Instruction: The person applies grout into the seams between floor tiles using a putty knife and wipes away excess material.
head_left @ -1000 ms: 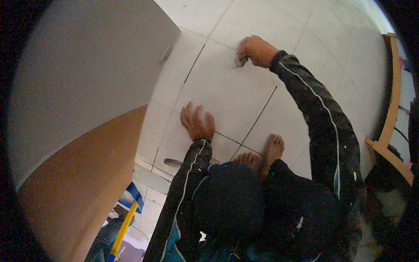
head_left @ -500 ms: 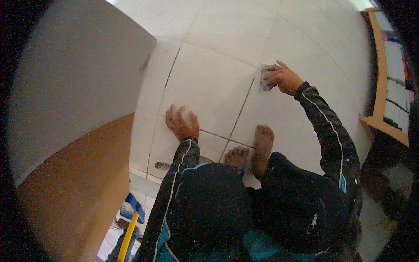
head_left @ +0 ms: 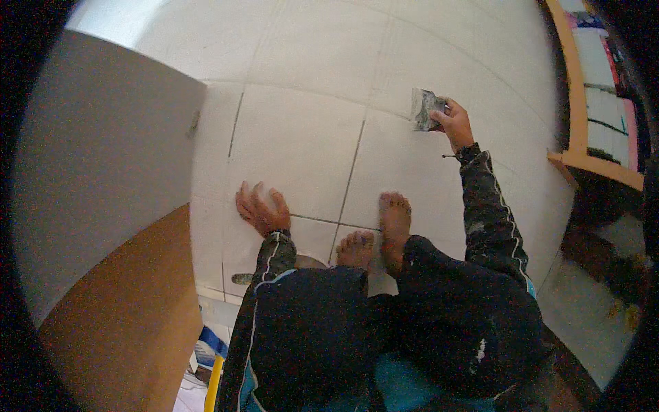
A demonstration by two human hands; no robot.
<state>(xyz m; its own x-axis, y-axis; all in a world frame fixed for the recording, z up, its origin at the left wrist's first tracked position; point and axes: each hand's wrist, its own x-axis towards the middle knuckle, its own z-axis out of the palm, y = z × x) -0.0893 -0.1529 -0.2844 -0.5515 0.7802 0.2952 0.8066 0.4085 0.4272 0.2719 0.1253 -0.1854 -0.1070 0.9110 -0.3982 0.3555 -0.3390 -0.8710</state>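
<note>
White tiles with dark joint lines form the floor [head_left: 295,151]; my right foot [head_left: 395,223], taken as reference, stands bare upon it. Ahead and to the right of that foot, my right hand [head_left: 454,125] grasps a thin grey plate [head_left: 427,110] by its right edge, thumb laid over the near face. Whether the plate touches the floor, I cannot tell. Left of the foot, my left hand [head_left: 264,211] lies palm down, fingers spread and unclenched; pale blur among them prevents a finding on anything beneath. Immediately left of the reference is my left foot [head_left: 355,250]. Farther left, beyond the left hand, stands a grey and brown panel [head_left: 117,151]. Well to the right: an orange-brown wooden frame [head_left: 575,110].
</note>
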